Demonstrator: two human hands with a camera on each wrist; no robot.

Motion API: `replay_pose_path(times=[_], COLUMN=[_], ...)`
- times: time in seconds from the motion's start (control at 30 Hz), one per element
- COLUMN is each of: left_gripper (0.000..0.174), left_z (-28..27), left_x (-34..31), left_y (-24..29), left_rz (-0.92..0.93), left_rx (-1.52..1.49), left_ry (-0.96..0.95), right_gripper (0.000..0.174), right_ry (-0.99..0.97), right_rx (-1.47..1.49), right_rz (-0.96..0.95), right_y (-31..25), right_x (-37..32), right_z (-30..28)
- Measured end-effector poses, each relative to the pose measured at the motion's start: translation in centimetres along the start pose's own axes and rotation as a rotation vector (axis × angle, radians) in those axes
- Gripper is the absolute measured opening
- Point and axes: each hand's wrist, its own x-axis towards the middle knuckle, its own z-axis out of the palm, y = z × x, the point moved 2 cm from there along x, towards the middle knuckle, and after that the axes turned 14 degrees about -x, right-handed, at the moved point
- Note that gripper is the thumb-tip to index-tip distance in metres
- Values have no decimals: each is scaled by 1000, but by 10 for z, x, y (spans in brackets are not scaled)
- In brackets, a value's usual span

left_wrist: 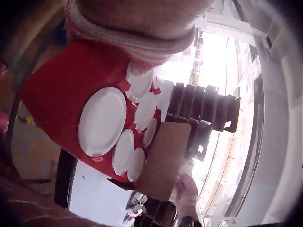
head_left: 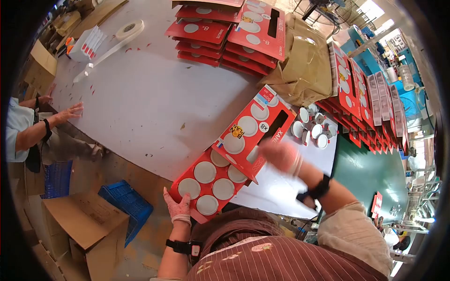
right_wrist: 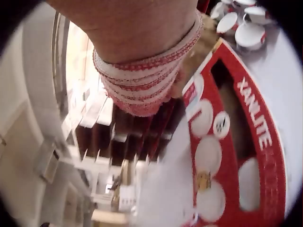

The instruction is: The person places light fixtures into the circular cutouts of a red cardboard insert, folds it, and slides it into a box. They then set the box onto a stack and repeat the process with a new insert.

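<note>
My gloved left hand [head_left: 179, 206] grips the lower left corner of a red light-bulb package [head_left: 197, 165], its thumb along the edge. White round bulb faces [head_left: 223, 189] show through the holes in the package. The printed panel [head_left: 248, 129], marked XANLITE and x8, stands up at its far side, with a dark handle slot. In the left wrist view the panel's plain brown back [left_wrist: 163, 161] shows. Over the panel's right edge is my gloved right hand [head_left: 281, 157], blurred, its fingers largely hidden in the right wrist view. I cannot tell whether it holds the panel.
Loose bulbs [head_left: 314, 129] lie right of the package. Stacked red packages [head_left: 201, 33] and a brown bag [head_left: 304, 61] stand behind, with more packages [head_left: 349, 89] on the right. A tape roll [head_left: 130, 30] lies far left, near another person's hand [head_left: 69, 113].
</note>
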Motion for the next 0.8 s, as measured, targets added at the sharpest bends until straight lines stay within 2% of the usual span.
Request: replay_pose_path(times=[0.03,0.07,0.13,0.17,0.23,0.27,0.3,0.37,0.4,0.47,0.5,0.57,0.6,0.67,0.7,0.73,0.77,0.8], left_gripper=[88,89,89,89,88,88,88,87,87,87,87,87,87,87,87,87,86,85], left_z=[0,1,1,1,-1,-2,-1,-1,-1,-2,-1,0,-1,-2,-1,-1,-1,0], left_x=[0,2,2,2,2,-1,-2,0,0,0,3,1,0,0,0,-1,-2,-1], left_y=[-4,-10,-13,-11,-2,6,10,8,6,0,2,6,7,6,6,8,11,12], left_rz=[-7,-1,3,16,29,14,-2,-6,-6,-14,-14,-17,-31,-28,-26,-19,-50,-79], left_rx=[1,-24,-51,-4,44,52,59,55,47,44,36,25,18,23,29,24,43,62], left_ry=[4,10,15,12,8,-4,-18,-29,-33,-42,-42,-51,-56,-60,-65,-70,-70,-68], right_gripper=[18,28,51,51,61,69,69,73,73,79,79,62,62,37,25,26,25,27], right_ry=[-318,-493,-623,-625,-653,-680,-683,-907,-911,-720,-711,-554,-550,-55,102,209,254,335], right_rx=[111,18,-157,-156,-424,-451,-449,-479,-474,-463,-469,-471,-473,-184,-242,-252,-500,-440], right_rz=[73,-25,69,69,396,392,396,533,542,559,561,536,537,233,285,341,418,491], right_y=[-35,-68,-81,-84,-71,-64,-62,-61,-60,-56,-61,-72,-70,-59,-47,-14,9,26], right_x=[-10,-17,-41,-44,-50,-50,-44,-40,-45,-53,-52,-50,-55,-64,-55,-49,-33,-14], right_z=[12,25,58,66,86,91,93,101,111,127,124,109,100,64,40,24,-3,-28])
